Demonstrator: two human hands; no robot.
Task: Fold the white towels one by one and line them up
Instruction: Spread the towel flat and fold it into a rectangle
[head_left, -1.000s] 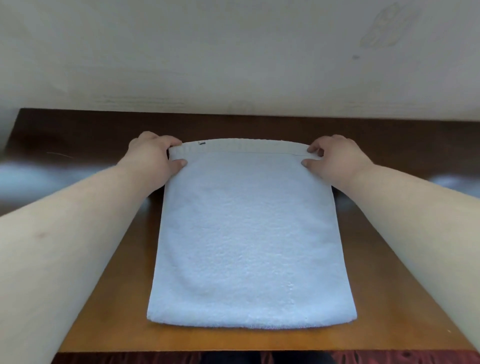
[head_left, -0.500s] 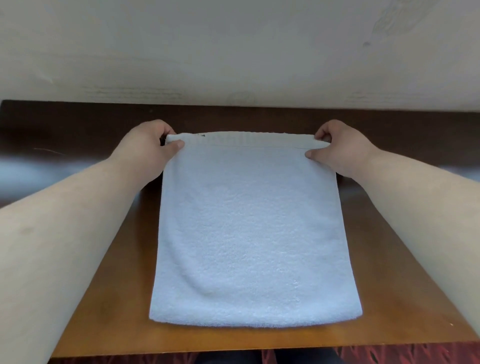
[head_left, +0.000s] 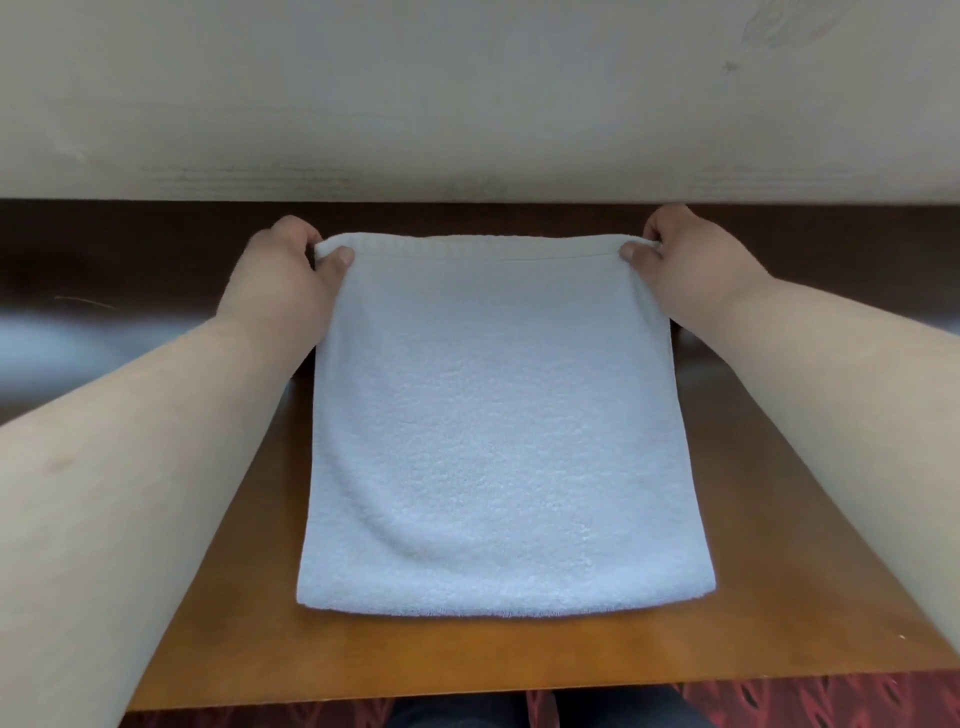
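Observation:
One white towel (head_left: 498, 431) lies folded flat on the wooden table (head_left: 779, 597), its folded edge near me and its hemmed edge at the far side. My left hand (head_left: 291, 280) pinches the far left corner between thumb and fingers. My right hand (head_left: 691, 265) pinches the far right corner the same way. The far edge looks slightly raised between the two hands. No other towel is in view.
A pale wall (head_left: 467, 104) rises right behind the table's dark far part (head_left: 104, 249). The table's near edge runs across the bottom, with red patterned carpet (head_left: 831, 701) below it.
Both hands have shifted a little farther from me with the towel's far corners, pulling the edge taut and straight. The small dark tag near the left corner is no longer visible.

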